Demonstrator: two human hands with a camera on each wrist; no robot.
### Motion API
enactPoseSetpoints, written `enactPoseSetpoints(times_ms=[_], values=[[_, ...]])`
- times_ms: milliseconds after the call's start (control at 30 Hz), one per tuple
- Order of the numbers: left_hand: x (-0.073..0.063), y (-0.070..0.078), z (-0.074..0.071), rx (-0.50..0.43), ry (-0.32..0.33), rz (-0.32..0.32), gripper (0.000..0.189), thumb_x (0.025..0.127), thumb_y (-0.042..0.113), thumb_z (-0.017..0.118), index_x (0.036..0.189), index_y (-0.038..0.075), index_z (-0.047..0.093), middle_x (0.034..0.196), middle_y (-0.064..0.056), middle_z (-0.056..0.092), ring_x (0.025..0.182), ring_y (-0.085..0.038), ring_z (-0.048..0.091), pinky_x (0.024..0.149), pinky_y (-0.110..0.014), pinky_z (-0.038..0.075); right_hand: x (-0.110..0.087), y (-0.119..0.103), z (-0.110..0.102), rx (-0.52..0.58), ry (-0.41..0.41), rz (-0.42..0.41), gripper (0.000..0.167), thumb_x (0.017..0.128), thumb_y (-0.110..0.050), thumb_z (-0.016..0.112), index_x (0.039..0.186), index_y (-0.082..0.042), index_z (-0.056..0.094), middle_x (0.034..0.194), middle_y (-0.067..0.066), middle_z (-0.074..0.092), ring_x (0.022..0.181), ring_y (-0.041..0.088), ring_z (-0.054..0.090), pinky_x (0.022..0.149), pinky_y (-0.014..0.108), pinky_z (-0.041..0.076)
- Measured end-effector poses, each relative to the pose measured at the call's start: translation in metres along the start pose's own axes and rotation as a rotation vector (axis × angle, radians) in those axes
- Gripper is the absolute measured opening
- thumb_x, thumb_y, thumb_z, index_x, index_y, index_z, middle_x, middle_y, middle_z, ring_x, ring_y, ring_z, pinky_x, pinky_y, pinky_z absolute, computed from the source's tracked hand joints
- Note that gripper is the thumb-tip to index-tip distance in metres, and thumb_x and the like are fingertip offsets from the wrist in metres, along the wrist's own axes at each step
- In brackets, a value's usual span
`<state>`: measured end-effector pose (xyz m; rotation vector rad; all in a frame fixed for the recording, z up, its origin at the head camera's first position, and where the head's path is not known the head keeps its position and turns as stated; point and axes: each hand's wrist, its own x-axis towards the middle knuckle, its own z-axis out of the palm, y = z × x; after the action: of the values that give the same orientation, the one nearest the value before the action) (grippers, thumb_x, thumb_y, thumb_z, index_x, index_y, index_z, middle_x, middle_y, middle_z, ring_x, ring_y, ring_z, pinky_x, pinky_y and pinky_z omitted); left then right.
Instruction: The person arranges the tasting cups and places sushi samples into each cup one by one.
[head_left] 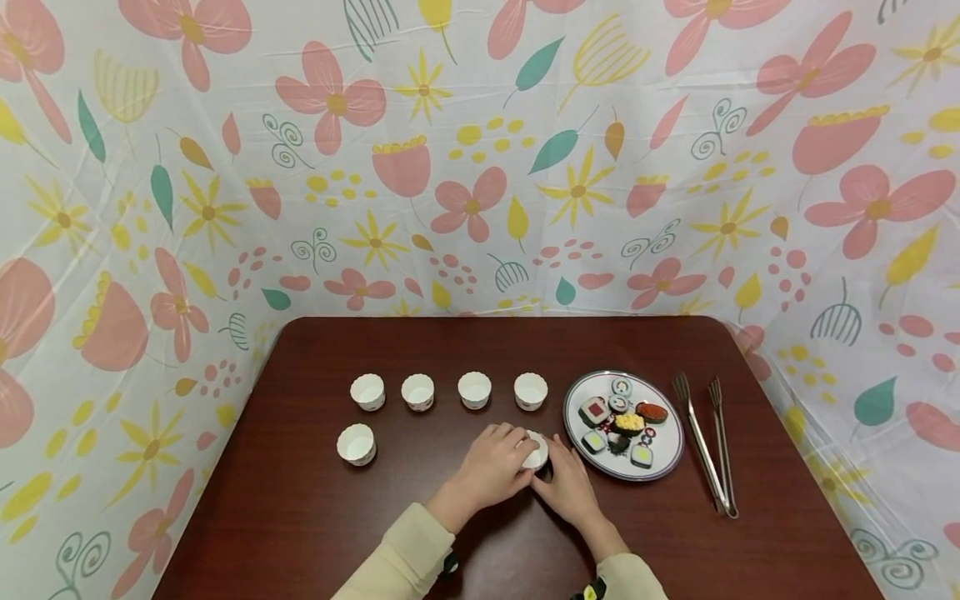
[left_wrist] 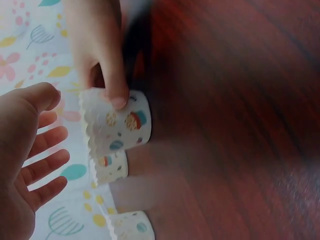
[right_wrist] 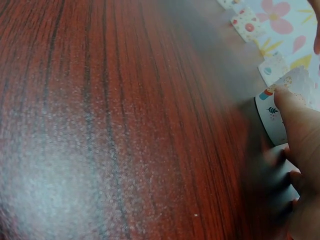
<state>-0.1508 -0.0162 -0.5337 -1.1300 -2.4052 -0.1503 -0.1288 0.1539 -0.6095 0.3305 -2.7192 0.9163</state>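
Note:
A white paper baking cup [head_left: 535,451] with a scalloped rim stands between my two hands near the middle of the table. My right hand [head_left: 567,486] grips it; in the left wrist view the thumb of that right hand [left_wrist: 102,50] presses on the printed side of the cup [left_wrist: 120,120]. The right wrist view shows the same thumb on the cup [right_wrist: 272,112], with the other fingers partly hidden. My left hand [head_left: 491,467] is beside the cup, its fingers loosely bent and apart from it in the left wrist view [left_wrist: 30,150].
Several matching cups stand in a row behind, among them one cup [head_left: 531,392] straight back; another cup [head_left: 356,445] stands front left. A round plate [head_left: 577,450] bearing sushi pieces [head_left: 628,423] lies to the right. Beyond it are two metal tongs [head_left: 705,454]. Patterned cloth [head_left: 472,250] surrounds the table.

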Motion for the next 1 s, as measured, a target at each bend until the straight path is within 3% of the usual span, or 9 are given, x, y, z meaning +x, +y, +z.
enactPoseSetpoints(times_ms=[133,400,767,1000], values=[[0.000,0.005,0.006,0.021,0.009,0.019,0.026,0.074,0.034,0.072,0.094,0.020,0.066,0.092,0.005,0.060,0.083,-0.013,0.055,0.076,-0.028,0.045,0.000,0.000,-0.001,0.014,-0.013,0.010,0.065,0.069,-0.019,0.077,0.127,-0.002,0.052,0.125,0.018,0.056,0.122,0.040,0.045,0.096,0.062,0.031],[-0.003,0.011,0.010,0.054,-0.057,0.014,0.013,0.077,0.031,0.071,0.087,0.025,0.067,0.089,0.010,0.063,0.081,-0.010,0.056,0.074,-0.026,0.045,0.000,0.000,0.000,0.023,-0.018,0.013,0.066,0.070,-0.019,0.077,0.127,-0.001,0.052,0.125,0.019,0.056,0.123,0.038,0.044,0.096,0.062,0.031],[-0.005,0.014,0.017,0.088,-0.062,-0.009,0.009,0.074,0.028,0.073,0.079,0.024,0.068,0.081,0.010,0.064,0.075,-0.010,0.055,0.067,-0.024,0.043,0.000,-0.001,0.001,0.018,-0.013,0.009,0.067,0.071,-0.026,0.078,0.127,-0.003,0.052,0.127,0.018,0.055,0.123,0.040,0.044,0.096,0.064,0.030],[-0.004,0.013,0.021,0.107,-0.031,-0.011,0.011,0.072,0.031,0.075,0.074,0.023,0.067,0.077,0.010,0.064,0.071,-0.010,0.056,0.063,-0.023,0.042,0.000,-0.001,0.001,0.027,-0.004,0.003,0.067,0.070,-0.027,0.079,0.127,-0.003,0.052,0.126,0.018,0.055,0.123,0.040,0.044,0.095,0.065,0.030]])
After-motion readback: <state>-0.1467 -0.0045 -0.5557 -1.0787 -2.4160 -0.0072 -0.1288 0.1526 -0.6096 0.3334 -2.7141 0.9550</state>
